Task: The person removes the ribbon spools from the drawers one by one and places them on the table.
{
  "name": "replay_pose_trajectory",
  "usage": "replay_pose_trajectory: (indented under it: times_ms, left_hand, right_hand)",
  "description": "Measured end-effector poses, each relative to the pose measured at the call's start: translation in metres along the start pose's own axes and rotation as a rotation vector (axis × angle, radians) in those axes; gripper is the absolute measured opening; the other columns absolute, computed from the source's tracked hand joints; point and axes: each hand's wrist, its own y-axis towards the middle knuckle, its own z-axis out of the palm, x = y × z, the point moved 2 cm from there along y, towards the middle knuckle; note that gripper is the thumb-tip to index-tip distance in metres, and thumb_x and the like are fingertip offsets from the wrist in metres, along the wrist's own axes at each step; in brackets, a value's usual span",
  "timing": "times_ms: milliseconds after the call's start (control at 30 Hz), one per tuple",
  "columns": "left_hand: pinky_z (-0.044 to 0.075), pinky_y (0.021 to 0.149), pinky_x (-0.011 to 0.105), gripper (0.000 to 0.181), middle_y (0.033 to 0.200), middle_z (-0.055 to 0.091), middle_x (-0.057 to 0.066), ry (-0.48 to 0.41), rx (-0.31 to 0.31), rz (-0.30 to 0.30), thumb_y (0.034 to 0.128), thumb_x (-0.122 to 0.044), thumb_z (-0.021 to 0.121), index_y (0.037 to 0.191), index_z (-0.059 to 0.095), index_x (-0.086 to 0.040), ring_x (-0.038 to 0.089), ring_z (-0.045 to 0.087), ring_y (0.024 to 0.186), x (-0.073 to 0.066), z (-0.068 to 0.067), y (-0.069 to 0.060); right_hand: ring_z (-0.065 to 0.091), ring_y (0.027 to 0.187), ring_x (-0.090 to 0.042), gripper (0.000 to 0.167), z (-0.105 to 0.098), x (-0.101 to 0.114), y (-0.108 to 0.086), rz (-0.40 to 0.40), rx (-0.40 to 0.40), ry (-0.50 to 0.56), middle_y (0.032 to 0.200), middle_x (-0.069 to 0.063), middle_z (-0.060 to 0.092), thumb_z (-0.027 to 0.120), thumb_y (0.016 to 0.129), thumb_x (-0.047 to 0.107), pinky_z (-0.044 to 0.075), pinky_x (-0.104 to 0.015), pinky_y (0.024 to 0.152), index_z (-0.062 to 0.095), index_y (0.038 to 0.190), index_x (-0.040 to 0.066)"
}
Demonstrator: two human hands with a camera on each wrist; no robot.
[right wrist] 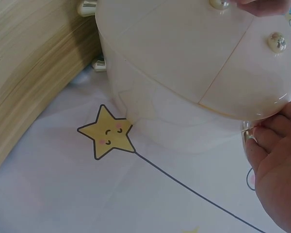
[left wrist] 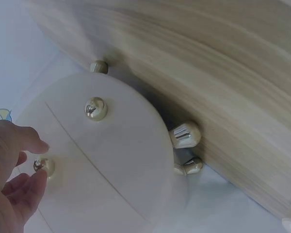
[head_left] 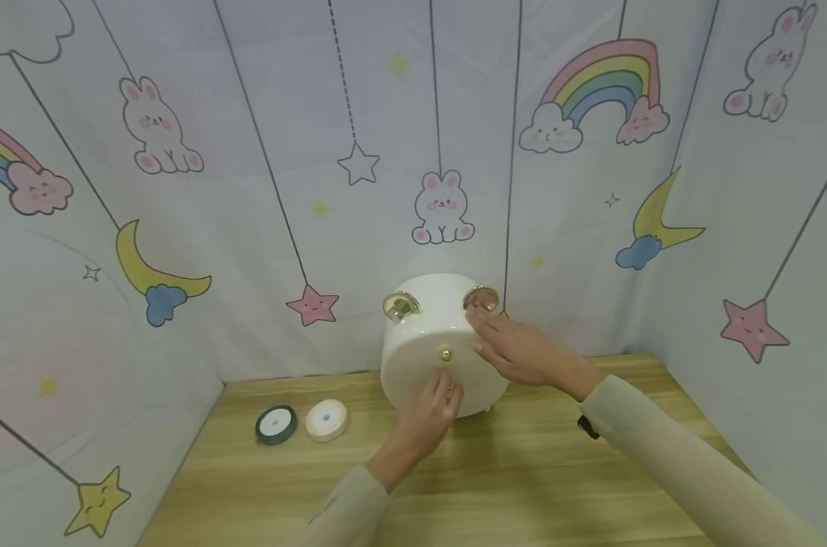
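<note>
A white drum-shaped box (head_left: pixel 413 346) with gold knobs, short gold feet and two gold ear-like rings stands against the back wall. Thin seams divide its round front into sections. My left hand (head_left: pixel 430 410) is at the front, its thumb and fingers bent around the middle gold knob (left wrist: pixel 43 166). Above that, the top knob (head_left: pixel 446 354) is bare; the lower knob (left wrist: pixel 95 108) shows in the left wrist view. My right hand (head_left: pixel 523 353) rests on the box's upper right side with fingers extended, beside the right gold ring (head_left: pixel 480 298).
Left of the box, a dark green ribbon spool (head_left: pixel 276 425) and a cream ribbon spool (head_left: pixel 327 420) lie flat on the wood-grain table (head_left: pixel 523 486). Cloth walls (head_left: pixel 277 152) printed with rabbits, stars and rainbows enclose the back and both sides.
</note>
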Motion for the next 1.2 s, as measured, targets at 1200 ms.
replay_pose_trajectory:
  times_ms: [1200]
  left_hand:
    - [0.057, 0.071, 0.019, 0.016, 0.101, 0.069, -0.005, 0.118, 0.092, 0.085, 0.0919, -0.024, 0.074, 0.107, 0.074, -0.021, 0.010, 0.067, 0.087, -0.024, 0.037, -0.036]
  right_hand:
    - [0.032, 0.159, -0.036, 0.063, -0.002, 0.003, -0.001, 0.020, 0.009, 0.013, 0.173, -0.017, 0.026, 0.039, 0.114, 0.035, 0.034, -0.053, 0.127, 0.023, 0.165, 0.002]
